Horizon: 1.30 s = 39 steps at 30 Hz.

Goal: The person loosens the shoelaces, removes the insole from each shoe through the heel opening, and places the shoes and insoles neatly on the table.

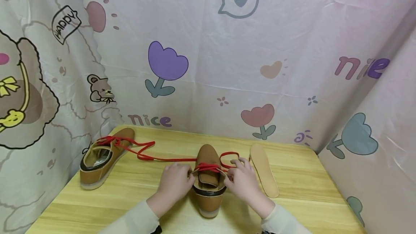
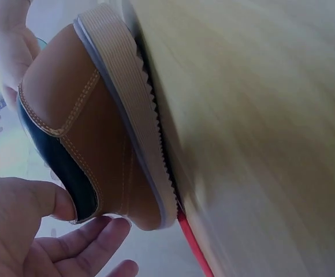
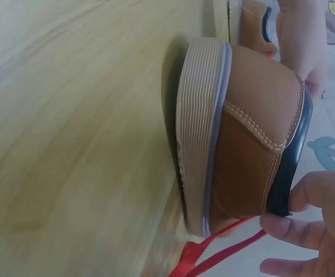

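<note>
A brown shoe with a black collar stands on the table, heel toward me and toe pointing away. Red laces cross over its tongue. My left hand pinches the left edge of the shoe's opening between thumb and fingers, as the left wrist view shows at the black collar. On the other side, my right hand pinches the right edge of the opening; the right wrist view has thumb and forefinger at the collar's end. The shoe's inside is partly hidden by the tongue.
A second brown shoe with a red lace stands at the table's left. Right of my right hand lies a tan insole. Printed curtains hang behind and beside the wooden table.
</note>
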Tool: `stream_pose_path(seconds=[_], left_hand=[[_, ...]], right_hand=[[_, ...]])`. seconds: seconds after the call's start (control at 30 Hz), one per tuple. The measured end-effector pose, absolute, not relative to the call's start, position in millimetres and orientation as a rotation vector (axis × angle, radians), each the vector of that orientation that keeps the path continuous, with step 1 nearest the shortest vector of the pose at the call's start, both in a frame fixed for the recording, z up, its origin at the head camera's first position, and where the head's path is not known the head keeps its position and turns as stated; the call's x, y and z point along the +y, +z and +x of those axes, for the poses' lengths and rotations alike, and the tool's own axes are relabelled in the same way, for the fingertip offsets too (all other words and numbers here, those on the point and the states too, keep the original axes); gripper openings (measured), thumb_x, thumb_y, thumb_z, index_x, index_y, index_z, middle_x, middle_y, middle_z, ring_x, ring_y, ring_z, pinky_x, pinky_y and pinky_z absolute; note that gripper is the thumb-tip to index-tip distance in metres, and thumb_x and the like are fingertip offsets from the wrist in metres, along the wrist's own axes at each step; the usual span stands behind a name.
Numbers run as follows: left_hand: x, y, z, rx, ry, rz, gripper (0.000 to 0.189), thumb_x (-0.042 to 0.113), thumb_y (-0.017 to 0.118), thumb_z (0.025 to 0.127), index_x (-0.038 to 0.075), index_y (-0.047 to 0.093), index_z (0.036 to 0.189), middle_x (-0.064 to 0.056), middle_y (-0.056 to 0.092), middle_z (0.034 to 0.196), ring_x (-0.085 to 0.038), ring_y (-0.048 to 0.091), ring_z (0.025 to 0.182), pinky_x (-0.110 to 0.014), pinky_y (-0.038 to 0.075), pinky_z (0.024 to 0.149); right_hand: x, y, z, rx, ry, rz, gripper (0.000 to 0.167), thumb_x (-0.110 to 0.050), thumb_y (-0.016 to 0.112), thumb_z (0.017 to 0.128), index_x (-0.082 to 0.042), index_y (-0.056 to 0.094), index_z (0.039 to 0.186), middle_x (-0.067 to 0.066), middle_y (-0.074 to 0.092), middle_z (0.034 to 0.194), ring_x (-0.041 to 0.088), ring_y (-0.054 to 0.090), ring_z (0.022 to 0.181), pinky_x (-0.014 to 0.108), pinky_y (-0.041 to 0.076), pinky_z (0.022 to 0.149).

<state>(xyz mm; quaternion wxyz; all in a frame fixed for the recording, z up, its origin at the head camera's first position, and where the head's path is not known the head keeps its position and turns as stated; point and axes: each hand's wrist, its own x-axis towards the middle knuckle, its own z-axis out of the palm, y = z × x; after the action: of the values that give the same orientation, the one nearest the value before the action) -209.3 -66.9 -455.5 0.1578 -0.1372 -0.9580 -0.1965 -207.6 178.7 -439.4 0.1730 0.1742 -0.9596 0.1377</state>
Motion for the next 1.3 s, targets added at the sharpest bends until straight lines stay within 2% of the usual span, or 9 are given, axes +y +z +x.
stream_pose_path(seconds=[0.3, 0.43, 0.6, 0.77, 0.87, 1.03, 1.3], left_hand=[[-64.9, -454.2, -210.6, -2.723, -0.574, -0.406, 0.015, 0.025, 0.069, 0.085, 0.022, 0.063, 0.071, 0.012, 0.058, 0.065, -0.017, 0.057, 0.074, -0.047, 0.047, 0.080], [-57.8, -451.0, -212.7, -2.714, -0.559, -0.414, 0.020, 0.032, 0.068, 0.089, 0.023, 0.064, 0.072, 0.011, 0.059, 0.065, -0.019, 0.057, 0.074, -0.046, 0.046, 0.077], [-50.6, -443.8, -217.1, -2.685, -0.508, -0.384, 0.026, 0.038, 0.067, 0.092, 0.021, 0.063, 0.072, 0.008, 0.063, 0.068, -0.019, 0.056, 0.073, -0.045, 0.044, 0.075], [-47.7, -442.5, -222.4, -2.660, -0.457, -0.367, 0.027, 0.036, 0.068, 0.091, 0.023, 0.060, 0.069, 0.007, 0.066, 0.071, -0.020, 0.059, 0.075, -0.046, 0.045, 0.078], [-47.1, -443.3, -225.1, -2.637, -0.408, -0.371, 0.028, 0.034, 0.068, 0.090, 0.023, 0.058, 0.067, 0.007, 0.064, 0.067, -0.020, 0.058, 0.072, -0.046, 0.045, 0.079], [-48.1, -442.4, -227.7, -2.594, -0.299, -0.369, 0.025, 0.031, 0.070, 0.087, 0.019, 0.063, 0.067, 0.004, 0.065, 0.064, -0.021, 0.058, 0.068, -0.045, 0.044, 0.079], [-54.1, -438.7, -227.1, -2.588, -0.227, -0.364, 0.023, 0.029, 0.070, 0.087, 0.016, 0.066, 0.069, -0.001, 0.068, 0.067, -0.023, 0.063, 0.073, -0.046, 0.046, 0.083]], right_hand=[[171.9, -437.8, -208.5, -2.712, 0.452, 0.543, 0.027, -0.022, 0.067, 0.078, -0.028, 0.051, 0.057, 0.010, 0.067, 0.115, 0.042, 0.047, 0.125, 0.064, 0.039, 0.097], [163.8, -435.8, -209.2, -2.696, 0.431, 0.548, 0.035, -0.028, 0.072, 0.082, -0.027, 0.050, 0.056, 0.010, 0.066, 0.113, 0.042, 0.047, 0.125, 0.061, 0.040, 0.095], [153.0, -428.8, -215.2, -2.622, 0.335, 0.540, 0.036, -0.037, 0.078, 0.082, -0.025, 0.055, 0.057, 0.008, 0.066, 0.113, 0.038, 0.048, 0.122, 0.056, 0.043, 0.093], [144.1, -426.4, -225.0, -2.559, 0.220, 0.590, 0.031, -0.033, 0.076, 0.082, -0.022, 0.061, 0.057, 0.010, 0.065, 0.117, 0.039, 0.046, 0.126, 0.059, 0.042, 0.097], [141.7, -427.9, -228.5, -2.534, 0.139, 0.622, 0.027, -0.030, 0.074, 0.081, -0.020, 0.064, 0.058, 0.012, 0.066, 0.118, 0.040, 0.046, 0.127, 0.058, 0.042, 0.099], [141.0, -428.4, -230.7, -2.503, 0.039, 0.634, 0.020, -0.025, 0.073, 0.078, -0.016, 0.066, 0.061, 0.012, 0.066, 0.117, 0.039, 0.045, 0.128, 0.055, 0.041, 0.102], [143.7, -427.5, -232.6, -2.491, 0.044, 0.635, 0.010, -0.020, 0.073, 0.075, -0.018, 0.071, 0.066, 0.012, 0.068, 0.115, 0.041, 0.048, 0.127, 0.055, 0.042, 0.101]])
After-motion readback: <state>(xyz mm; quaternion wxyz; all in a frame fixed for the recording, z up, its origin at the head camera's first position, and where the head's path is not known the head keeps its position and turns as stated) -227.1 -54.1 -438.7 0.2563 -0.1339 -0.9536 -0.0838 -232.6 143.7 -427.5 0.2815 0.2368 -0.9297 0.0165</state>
